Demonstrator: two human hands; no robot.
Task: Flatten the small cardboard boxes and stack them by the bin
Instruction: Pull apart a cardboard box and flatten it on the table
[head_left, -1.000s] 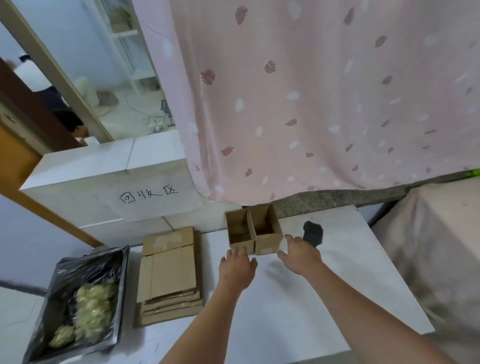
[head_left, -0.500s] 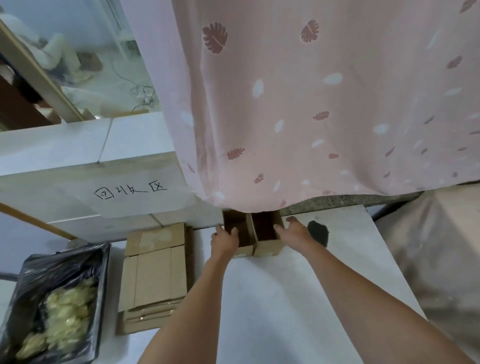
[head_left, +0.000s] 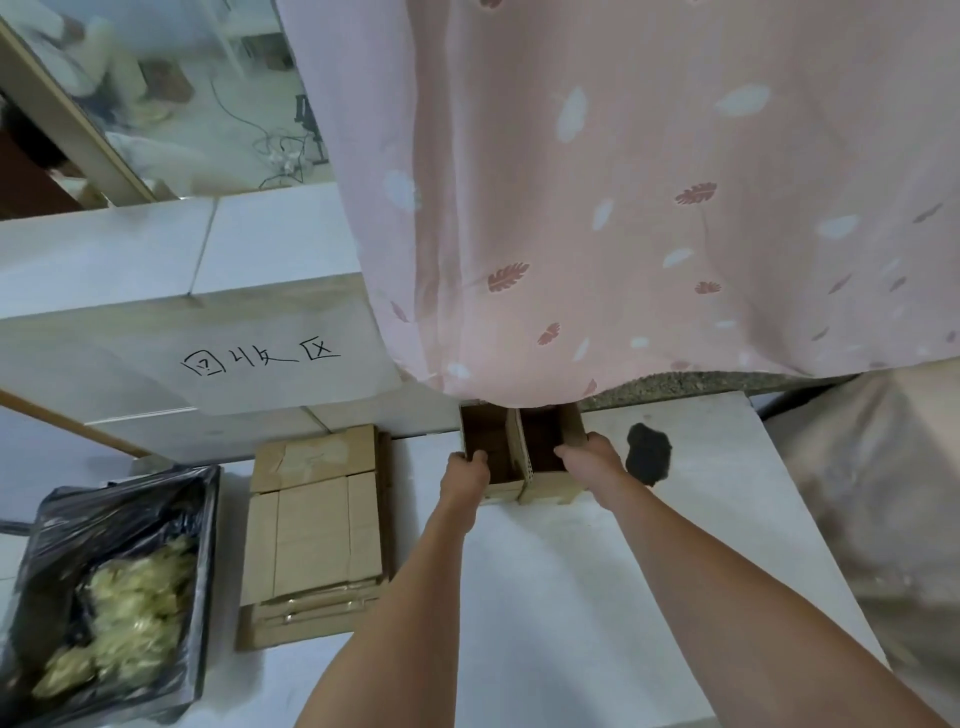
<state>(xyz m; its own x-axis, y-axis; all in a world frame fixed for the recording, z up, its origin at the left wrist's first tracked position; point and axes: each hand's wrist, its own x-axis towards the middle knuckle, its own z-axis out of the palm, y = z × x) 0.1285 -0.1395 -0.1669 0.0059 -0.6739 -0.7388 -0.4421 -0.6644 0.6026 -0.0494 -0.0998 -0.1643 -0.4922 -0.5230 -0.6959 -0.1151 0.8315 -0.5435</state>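
Note:
Two small open cardboard boxes stand side by side at the far edge of the white table (head_left: 571, 597), partly under the pink curtain. My left hand (head_left: 464, 475) grips the near left wall of the left box (head_left: 498, 486), fingers curled over its rim. My right hand (head_left: 589, 460) grips the right box (head_left: 545, 486) at its near right wall, fingers hooked inside. A stack of flattened cardboard boxes (head_left: 314, 535) lies to the left, beside the bin (head_left: 208, 545) lined with a black bag.
The pink curtain (head_left: 623, 208) hangs low over the boxes' far ends. A black smudge-like object (head_left: 647, 460) lies on the table right of my right hand. The bin holds pale yellowish scraps (head_left: 124, 618). A white ledge with handwritten characters (head_left: 260, 358) stands behind the stack.
Both hands reached forward from just short of the boxes and took hold of their walls. My head moved closer, so the curtain now covers more of the view.

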